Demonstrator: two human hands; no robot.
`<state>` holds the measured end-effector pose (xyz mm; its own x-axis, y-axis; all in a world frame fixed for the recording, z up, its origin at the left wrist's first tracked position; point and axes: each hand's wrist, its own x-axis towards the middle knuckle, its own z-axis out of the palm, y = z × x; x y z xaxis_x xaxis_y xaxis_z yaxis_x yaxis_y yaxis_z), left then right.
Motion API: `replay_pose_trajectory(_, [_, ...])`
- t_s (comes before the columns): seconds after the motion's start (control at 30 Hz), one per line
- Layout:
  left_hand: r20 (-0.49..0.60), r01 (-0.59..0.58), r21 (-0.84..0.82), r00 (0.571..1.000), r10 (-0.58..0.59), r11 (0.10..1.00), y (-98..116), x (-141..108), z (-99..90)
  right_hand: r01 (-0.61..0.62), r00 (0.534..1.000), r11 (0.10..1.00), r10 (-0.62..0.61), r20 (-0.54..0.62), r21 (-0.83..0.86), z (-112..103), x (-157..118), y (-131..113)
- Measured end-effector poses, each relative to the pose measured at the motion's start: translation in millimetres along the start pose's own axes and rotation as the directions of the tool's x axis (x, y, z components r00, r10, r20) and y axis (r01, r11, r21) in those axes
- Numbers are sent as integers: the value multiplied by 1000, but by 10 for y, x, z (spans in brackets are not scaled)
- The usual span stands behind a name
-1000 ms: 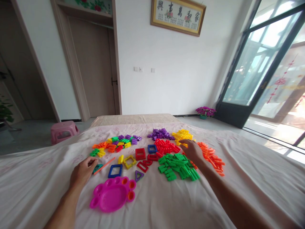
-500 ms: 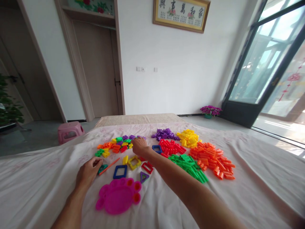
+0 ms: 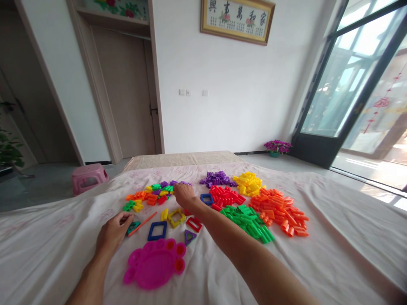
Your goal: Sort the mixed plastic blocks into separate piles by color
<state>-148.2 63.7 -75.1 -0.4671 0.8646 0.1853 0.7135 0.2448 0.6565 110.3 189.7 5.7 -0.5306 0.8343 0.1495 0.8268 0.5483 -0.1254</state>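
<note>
My right hand [image 3: 184, 194] reaches over the right end of a mixed group of small plastic building pieces [image 3: 153, 198]. Its fingers are bent down and closed, and whatever is in them is hidden. My left hand [image 3: 115, 228] rests on the cloth with thumb and fingers drawn together; I cannot make out anything between them. Beside its fingertips lie a teal triangle tile [image 3: 132, 228] and a thin orange stick [image 3: 143, 224]. Between the hands are a blue square frame [image 3: 149, 231], a yellow frame [image 3: 177, 225], a yellow piece [image 3: 164, 214], a red frame [image 3: 199, 229] and a purple triangle [image 3: 185, 238].
A pink paw-shaped tray [image 3: 155, 266] with orange in some cups lies in front. Piles of purple [image 3: 216, 179], yellow [image 3: 248, 184], red [image 3: 227, 195], green [image 3: 246, 221] and orange pieces [image 3: 281, 207] spread rightward. A blue frame [image 3: 202, 199] sits by my right wrist. The cloth [image 3: 343, 254] is wrinkled.
The whole view has shifted slightly, so things appear a little further left. My right hand stays at the mixed pieces, and my left hand keeps its place by the teal triangle.
</note>
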Motion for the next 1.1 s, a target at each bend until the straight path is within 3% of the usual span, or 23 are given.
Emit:
replay_pose_trajectory(0.1, [1, -9, -1, 1000, 9, 1000, -20, 11, 2, -52, 991, 990, 67, -114, 129, -147, -98, 330])
replay_pose_trajectory(0.23, [7, -9, 34, 1000, 9, 999, -52, 38, 14, -205, 942, 958, 249, -224, 203, -348, -373, 1081])
replay_pose_trajectory(0.3, [10, -3, 47, 1000, 3, 999, -64, 49, 21, -311, 907, 929, 353, -231, 199, -418, -532, 1525])
replay_pose_trajectory(0.47, [-7, 1, 50, 1000, -1, 999, -96, 65, 39, -560, 764, 815, 578, -286, 152, -515, -841, 2500])
replay_pose_trajectory(0.57, [-2, -3, 50, 1000, 3, 999, -128, 74, 48, -644, 688, 752, 650, -322, 142, -567, -969, 2868])
replay_pose_trajectory(0.67, [17, 5, 53, 1000, -6, 999, -143, 79, 53, -679, 651, 719, 682, -334, 145, -611, -1071, 3058])
replay_pose_trajectory(0.77, [15, 17, 65, 1000, -18, 998, -123, 72, 52, -681, 640, 713, 690, -339, 165, -617, -1097, 3045])
replay_pose_trajectory(0.87, [7, 23, 75, 1000, -24, 997, -89, 56, 48, -594, 690, 774, 630, -355, 219, -579, -991, 2768])
replay_pose_trajectory(0.93, [9, 25, 76, 1000, -26, 997, -73, 47, 45, -462, 770, 849, 527, -360, 255, -542, -863, 2421])
replay_pose_trajectory(1.03, [9, 26, 57, 1000, -26, 998, -63, 33, 37, -185, 903, 943, 274, -331, 276, -484, -663, 1716])
replay_pose_trajectory(1.1, [9, 12, 39, 1000, -12, 999, -55, 24, 30, -11, 954, 966, 88, -288, 260, -439, -557, 1201])
